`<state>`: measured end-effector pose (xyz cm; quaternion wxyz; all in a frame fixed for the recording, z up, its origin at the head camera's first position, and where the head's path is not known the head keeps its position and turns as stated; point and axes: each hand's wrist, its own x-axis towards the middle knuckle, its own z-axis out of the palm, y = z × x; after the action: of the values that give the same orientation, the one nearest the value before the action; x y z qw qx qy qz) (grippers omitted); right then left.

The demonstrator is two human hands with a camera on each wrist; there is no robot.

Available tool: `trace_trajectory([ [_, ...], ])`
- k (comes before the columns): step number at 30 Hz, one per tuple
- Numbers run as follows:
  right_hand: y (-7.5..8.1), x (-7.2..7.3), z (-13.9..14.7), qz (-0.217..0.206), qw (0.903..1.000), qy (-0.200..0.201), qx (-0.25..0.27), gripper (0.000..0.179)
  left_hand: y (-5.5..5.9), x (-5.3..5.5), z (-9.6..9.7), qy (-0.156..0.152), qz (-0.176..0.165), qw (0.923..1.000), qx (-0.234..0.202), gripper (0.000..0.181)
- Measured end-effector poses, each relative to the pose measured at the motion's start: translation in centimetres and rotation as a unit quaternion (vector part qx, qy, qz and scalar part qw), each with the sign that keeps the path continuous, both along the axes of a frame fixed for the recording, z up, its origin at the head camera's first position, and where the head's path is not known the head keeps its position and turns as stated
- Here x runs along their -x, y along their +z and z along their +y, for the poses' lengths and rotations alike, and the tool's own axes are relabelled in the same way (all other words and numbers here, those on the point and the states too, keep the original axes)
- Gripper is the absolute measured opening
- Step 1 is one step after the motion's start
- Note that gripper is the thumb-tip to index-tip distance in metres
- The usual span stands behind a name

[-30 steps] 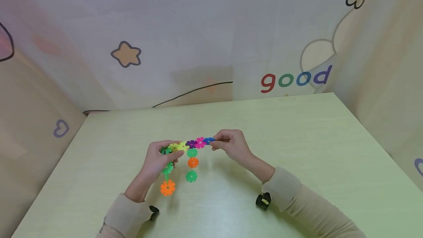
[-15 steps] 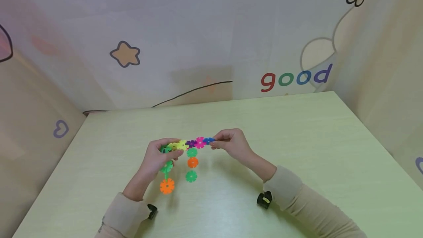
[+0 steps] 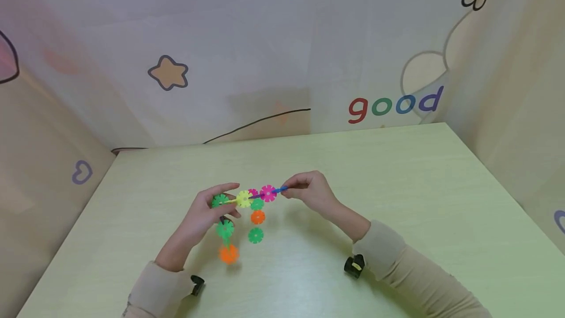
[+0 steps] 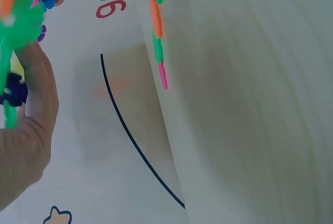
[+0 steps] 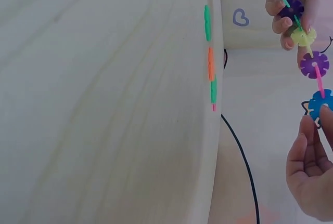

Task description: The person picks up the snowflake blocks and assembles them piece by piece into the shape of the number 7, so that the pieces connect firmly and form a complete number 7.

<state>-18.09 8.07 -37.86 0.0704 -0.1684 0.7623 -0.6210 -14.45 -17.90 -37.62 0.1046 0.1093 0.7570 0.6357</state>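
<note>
My right hand [image 3: 311, 193] pinches a blue notched snowflake disc [image 5: 318, 104] between thumb and fingertips. That disc ends a raised chain of interlocking snowflake discs, running left through a pink disc [image 3: 268, 193], a purple disc [image 5: 314, 65] and a yellow disc [image 3: 244, 199]. My left hand [image 3: 205, 212] holds the chain's left part, thumb across it, index finger extended above, other fingers curled behind. From this hand the chain hangs down through a dark purple disc [image 4: 15, 90] and a green disc [image 3: 225, 228] to an orange disc [image 3: 228, 254], blurred.
On the pale table [image 3: 375, 185], just below the chain in the head view, lies a row of discs: a pink disc [image 4: 163, 76] partly hidden, a green disc [image 3: 257, 204], an orange disc [image 3: 258, 217] and another green disc [image 3: 255, 235]. A printed curtain [image 3: 265, 38] stands behind.
The chain has twisted, so the blue and purple discs now show edge-on. My left index finger has lifted away from the discs, and the hanging orange end has shifted slightly down and right.
</note>
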Motion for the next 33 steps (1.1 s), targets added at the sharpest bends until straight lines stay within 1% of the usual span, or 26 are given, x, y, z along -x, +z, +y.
trace_trajectory([
  [5,-0.1,0.1,0.1,-0.010,0.9992,0.008,-0.037,0.011,-0.2,0.0,-0.3,-0.045,-0.019,0.9987,0.015,0.046],
  [8,-0.1,0.1,0.0,-0.011,0.9985,0.014,-0.053,0.011,-0.2,0.1,-0.3,-0.067,-0.029,0.9964,0.042,0.048],
  [12,-0.1,0.1,-0.4,-0.001,0.9971,0.025,-0.071,0.011,-0.2,0.4,-0.1,-0.104,-0.035,0.9902,0.086,0.052],
  [15,0.0,0.0,-0.7,0.009,0.9957,0.030,-0.087,0.011,-0.2,0.6,0.0,-0.135,-0.036,0.9849,0.102,0.052],
  [19,0.1,-0.1,-1.1,0.015,0.9937,0.032,-0.106,0.010,-0.2,0.9,-0.1,-0.172,-0.019,0.9784,0.113,0.053],
  [22,0.1,-0.1,-1.3,0.015,0.9923,0.035,-0.117,0.010,-0.1,1.1,-0.3,-0.198,0.014,0.9710,0.134,0.056],
  [25,0.1,-0.2,-1.5,0.014,0.9914,0.042,-0.123,0.009,0.0,1.2,-0.4,-0.213,0.040,0.9626,0.163,0.059],
  [27,0.1,-0.2,-1.5,0.012,0.9910,0.049,-0.124,0.009,0.0,1.3,-0.4,-0.220,0.047,0.9583,0.177,0.060],
  [29,0.1,-0.2,-1.6,0.010,0.9907,0.058,-0.123,0.009,-0.1,1.4,-0.4,-0.231,0.042,0.9578,0.166,0.061],
  [31,0.1,-0.2,-1.7,0.009,0.9906,0.065,-0.120,0.010,-0.2,1.3,-0.3,-0.241,0.032,0.9594,0.143,0.060],
  [33,0.0,-0.2,-1.8,0.010,0.9903,0.071,-0.119,0.010,-0.3,1.3,-0.3,-0.242,0.027,0.9616,0.126,0.057],
])
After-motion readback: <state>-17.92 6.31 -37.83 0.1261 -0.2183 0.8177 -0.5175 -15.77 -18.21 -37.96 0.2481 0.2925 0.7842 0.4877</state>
